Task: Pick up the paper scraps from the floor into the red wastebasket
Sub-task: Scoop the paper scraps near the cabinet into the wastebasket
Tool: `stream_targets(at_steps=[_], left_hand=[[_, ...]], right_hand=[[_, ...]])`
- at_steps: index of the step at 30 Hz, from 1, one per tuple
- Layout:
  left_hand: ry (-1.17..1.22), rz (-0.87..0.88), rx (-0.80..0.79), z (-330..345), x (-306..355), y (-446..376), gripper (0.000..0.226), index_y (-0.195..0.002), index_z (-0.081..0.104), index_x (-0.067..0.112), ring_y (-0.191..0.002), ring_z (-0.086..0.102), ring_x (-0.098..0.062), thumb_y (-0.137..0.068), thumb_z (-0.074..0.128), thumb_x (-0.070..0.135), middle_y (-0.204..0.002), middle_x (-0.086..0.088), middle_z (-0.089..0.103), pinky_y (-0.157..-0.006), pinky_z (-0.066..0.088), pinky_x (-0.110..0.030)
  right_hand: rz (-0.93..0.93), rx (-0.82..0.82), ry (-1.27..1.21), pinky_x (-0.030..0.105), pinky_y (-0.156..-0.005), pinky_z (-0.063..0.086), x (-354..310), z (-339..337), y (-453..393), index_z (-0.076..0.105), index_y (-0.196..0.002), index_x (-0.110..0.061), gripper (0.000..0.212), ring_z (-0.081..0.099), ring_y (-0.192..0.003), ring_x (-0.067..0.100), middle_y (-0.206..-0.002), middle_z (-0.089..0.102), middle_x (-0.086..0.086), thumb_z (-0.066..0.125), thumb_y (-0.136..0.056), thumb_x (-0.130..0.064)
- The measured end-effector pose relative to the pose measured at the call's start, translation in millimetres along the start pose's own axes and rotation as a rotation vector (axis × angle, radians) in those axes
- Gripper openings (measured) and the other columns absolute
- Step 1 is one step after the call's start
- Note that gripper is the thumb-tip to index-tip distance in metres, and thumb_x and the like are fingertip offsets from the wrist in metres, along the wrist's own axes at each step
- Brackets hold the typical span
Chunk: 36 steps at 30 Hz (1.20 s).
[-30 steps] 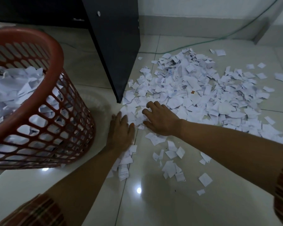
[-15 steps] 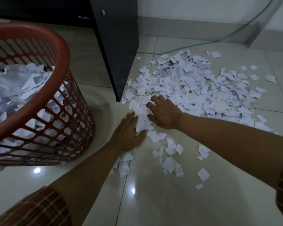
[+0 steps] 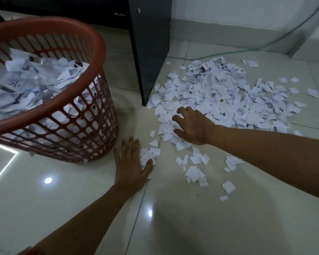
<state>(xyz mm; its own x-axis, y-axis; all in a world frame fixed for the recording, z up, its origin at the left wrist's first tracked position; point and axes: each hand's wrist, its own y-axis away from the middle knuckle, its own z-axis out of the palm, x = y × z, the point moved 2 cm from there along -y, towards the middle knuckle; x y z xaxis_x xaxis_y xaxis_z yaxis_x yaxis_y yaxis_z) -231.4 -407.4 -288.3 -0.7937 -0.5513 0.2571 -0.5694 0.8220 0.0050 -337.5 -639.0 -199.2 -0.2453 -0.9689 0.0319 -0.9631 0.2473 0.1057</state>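
On the far left I see the red wastebasket [image 3: 66, 115], already heaped with torn paper. Just right of its base, my left hand [image 3: 130, 168] lies flat on the tiled floor [image 3: 63, 208], fingers spread, its thumb side against a small clump of scraps [image 3: 149, 153]. Farther right, my right hand [image 3: 193, 126] rests palm down with fingers curled loosely on the near edge of the big pile of paper scraps [image 3: 228, 100], gripping nothing I can make out. A dark cabinet panel [image 3: 151, 48] stands behind.
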Motion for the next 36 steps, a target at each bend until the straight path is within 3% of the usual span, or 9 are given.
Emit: stream_targets(at_steps=[6,12,17,23,29,36], left_hand=[[-0.009,-0.155,-0.084,8.7,-6.8,16.8,0.096,-0.153,-0.005,0.008,-0.148,-0.012,-0.028,-0.083,0.009,0.073,-0.162,-0.012,-0.007,-0.118,-0.006,-0.053],[-0.039,-0.053,-0.190,16.6,32.2,-8.6,0.104,-0.149,-0.022,0.010,-0.142,-0.030,-0.030,-0.076,0.000,0.080,-0.157,-0.007,-0.027,-0.113,-0.019,-0.054],[-0.063,0.023,-0.205,23.0,54.1,-34.9,0.098,-0.150,-0.022,0.015,-0.142,-0.028,-0.034,-0.075,-0.004,0.077,-0.158,-0.006,-0.027,-0.113,-0.017,-0.058],[0.051,0.220,-0.139,17.1,70.5,-48.4,0.103,-0.151,-0.017,0.028,-0.146,-0.023,-0.026,-0.074,0.016,0.088,-0.159,0.001,-0.024,-0.115,-0.012,-0.056],[-0.015,0.223,-0.131,28.9,78.5,-49.0,0.123,-0.151,-0.017,0.031,-0.142,-0.029,-0.032,-0.058,0.027,0.099,-0.157,-0.001,-0.029,-0.110,-0.013,-0.063],[0.017,0.222,-0.125,34.5,93.9,-72.5,0.099,-0.149,-0.008,0.047,-0.144,-0.023,-0.035,-0.070,0.030,0.092,-0.160,-0.001,-0.021,-0.110,-0.012,-0.063]], right_hand=[[-0.047,-0.056,0.009,0.043,-0.087,0.041,-14.2,-1.6,11.9,0.042,-0.138,-0.011,0.053,0.043,-0.118,0.037,-0.141,0.038,0.021,0.042,-0.098,-0.044],[-0.023,-0.115,0.049,0.042,-0.093,0.043,-17.9,-9.0,24.8,0.035,-0.140,-0.015,0.053,0.040,-0.121,0.032,-0.143,0.033,0.016,0.036,-0.099,-0.049],[0.011,-0.125,0.068,0.039,-0.091,0.040,-9.4,-14.1,43.2,0.033,-0.140,-0.015,0.052,0.039,-0.120,0.031,-0.142,0.032,0.015,0.034,-0.100,-0.048],[0.080,-0.177,0.085,0.040,-0.097,0.037,6.1,-14.6,61.3,0.024,-0.147,-0.016,0.056,0.035,-0.127,0.033,-0.148,0.026,0.016,0.030,-0.101,-0.049],[0.079,-0.195,0.058,0.041,-0.094,0.039,6.6,-12.1,65.0,0.027,-0.145,-0.017,0.054,0.039,-0.122,0.031,-0.145,0.028,0.015,0.031,-0.101,-0.048],[0.071,-0.197,0.017,0.039,-0.091,0.040,13.8,-4.5,74.1,0.026,-0.146,-0.016,0.055,0.041,-0.120,0.030,-0.144,0.029,0.015,0.032,-0.101,-0.047]])
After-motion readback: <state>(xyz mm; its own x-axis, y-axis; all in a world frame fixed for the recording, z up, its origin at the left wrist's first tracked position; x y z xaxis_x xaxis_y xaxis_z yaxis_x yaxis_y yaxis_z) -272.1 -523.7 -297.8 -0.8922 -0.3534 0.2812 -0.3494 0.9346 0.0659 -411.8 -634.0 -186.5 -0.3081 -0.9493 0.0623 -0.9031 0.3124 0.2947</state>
